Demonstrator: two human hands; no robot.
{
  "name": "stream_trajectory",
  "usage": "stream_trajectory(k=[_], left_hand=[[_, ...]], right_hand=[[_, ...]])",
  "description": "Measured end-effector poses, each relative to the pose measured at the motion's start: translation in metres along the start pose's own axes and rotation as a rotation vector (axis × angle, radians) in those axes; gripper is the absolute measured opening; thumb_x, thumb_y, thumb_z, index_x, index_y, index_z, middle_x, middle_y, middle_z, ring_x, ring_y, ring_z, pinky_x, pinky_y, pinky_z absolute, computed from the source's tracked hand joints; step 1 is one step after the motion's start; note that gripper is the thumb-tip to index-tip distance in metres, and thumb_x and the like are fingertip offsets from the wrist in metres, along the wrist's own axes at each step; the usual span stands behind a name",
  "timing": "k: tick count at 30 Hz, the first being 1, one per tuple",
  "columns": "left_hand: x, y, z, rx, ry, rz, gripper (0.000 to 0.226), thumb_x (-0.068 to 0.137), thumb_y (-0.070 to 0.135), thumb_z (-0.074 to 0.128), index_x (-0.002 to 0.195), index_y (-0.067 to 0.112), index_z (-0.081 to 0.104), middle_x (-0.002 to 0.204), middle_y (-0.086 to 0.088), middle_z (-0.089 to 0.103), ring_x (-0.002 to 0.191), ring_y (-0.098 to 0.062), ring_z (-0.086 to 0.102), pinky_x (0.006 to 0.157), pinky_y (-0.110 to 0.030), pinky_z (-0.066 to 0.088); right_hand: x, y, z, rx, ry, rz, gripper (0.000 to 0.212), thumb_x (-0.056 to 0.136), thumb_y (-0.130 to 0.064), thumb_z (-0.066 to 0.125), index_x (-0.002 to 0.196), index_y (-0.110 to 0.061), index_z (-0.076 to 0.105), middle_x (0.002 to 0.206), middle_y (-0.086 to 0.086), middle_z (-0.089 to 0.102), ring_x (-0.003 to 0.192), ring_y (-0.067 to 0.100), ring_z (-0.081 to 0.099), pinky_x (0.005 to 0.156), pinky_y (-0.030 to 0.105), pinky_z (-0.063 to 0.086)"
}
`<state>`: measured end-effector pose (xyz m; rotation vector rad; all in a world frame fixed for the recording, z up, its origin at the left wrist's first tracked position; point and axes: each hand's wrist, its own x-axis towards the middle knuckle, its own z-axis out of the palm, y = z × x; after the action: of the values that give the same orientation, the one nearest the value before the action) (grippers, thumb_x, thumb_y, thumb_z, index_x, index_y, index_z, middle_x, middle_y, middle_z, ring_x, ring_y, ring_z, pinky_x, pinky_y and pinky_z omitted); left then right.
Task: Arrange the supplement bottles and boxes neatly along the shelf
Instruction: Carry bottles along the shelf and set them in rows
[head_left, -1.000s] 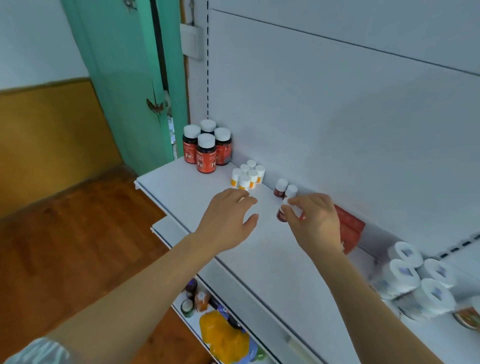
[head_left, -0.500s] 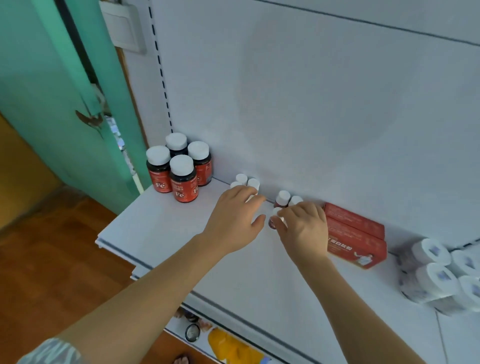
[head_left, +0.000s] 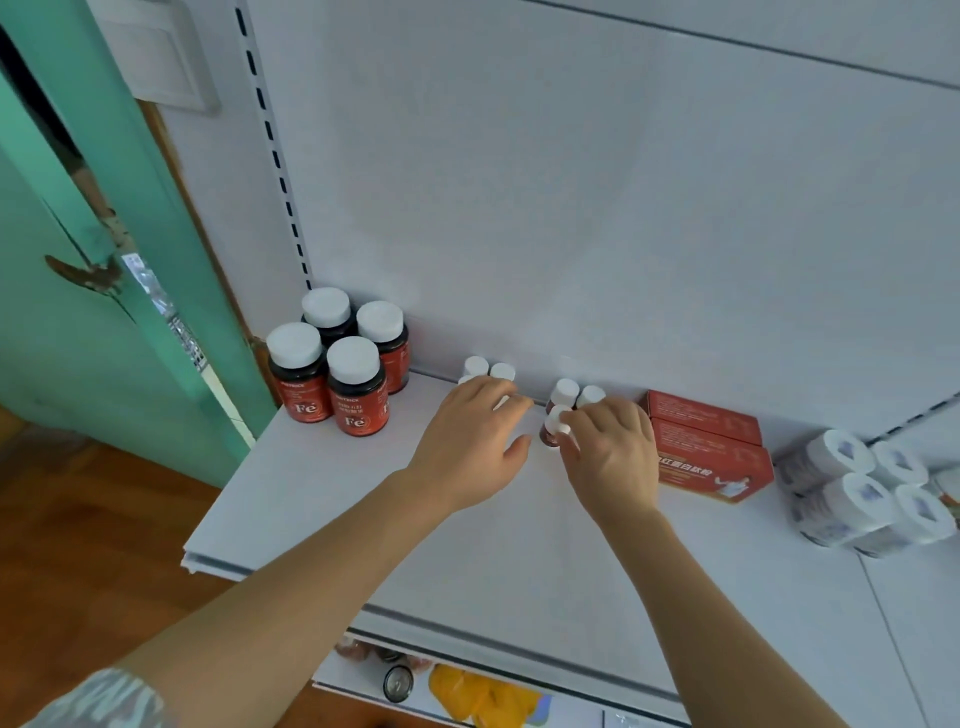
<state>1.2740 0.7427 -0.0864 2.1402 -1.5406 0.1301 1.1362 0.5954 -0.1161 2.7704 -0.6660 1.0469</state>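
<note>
On the white shelf (head_left: 332, 499), my right hand (head_left: 613, 457) pinches a small dark red bottle with a white cap (head_left: 555, 428), just in front of two like bottles (head_left: 574, 392) by the back wall. My left hand (head_left: 470, 441) lies over a cluster of small white-capped bottles (head_left: 488, 368), fingers relaxed, hiding most of them; whether it touches them I cannot tell. Several large red "Fe" bottles (head_left: 353, 384) stand at the shelf's left end. Two red boxes (head_left: 706, 447) lie right of my right hand.
Wrapped white rolls (head_left: 857, 493) lie at the far right of the shelf. A green door (head_left: 104, 312) and wooden floor (head_left: 78, 545) are to the left. A lower shelf holds a yellow packet (head_left: 478, 696) and a can (head_left: 399, 683).
The view has moved closer and to the right. My left hand has slid forward over the small white bottles. My right hand has set its red bottle nearer the two at the back.
</note>
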Motion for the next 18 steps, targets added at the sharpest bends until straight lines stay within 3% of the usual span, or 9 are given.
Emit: stream_trajectory(k=[18], left_hand=[[0.006,0.0027,-0.0031,0.023,-0.013,-0.018,0.037,0.086,0.035,0.053,0.115,0.014,0.063,0.112,-0.001,0.059,0.104,-0.026,0.054,0.085,-0.039,0.046]], right_hand=[[0.0022,-0.0003,0.0023,-0.051,-0.025,0.015,0.014,0.075,-0.002,0.068,0.084,-0.013,0.067,0.074,0.002,0.064,0.085,0.032,0.058,0.08,0.042,0.046]])
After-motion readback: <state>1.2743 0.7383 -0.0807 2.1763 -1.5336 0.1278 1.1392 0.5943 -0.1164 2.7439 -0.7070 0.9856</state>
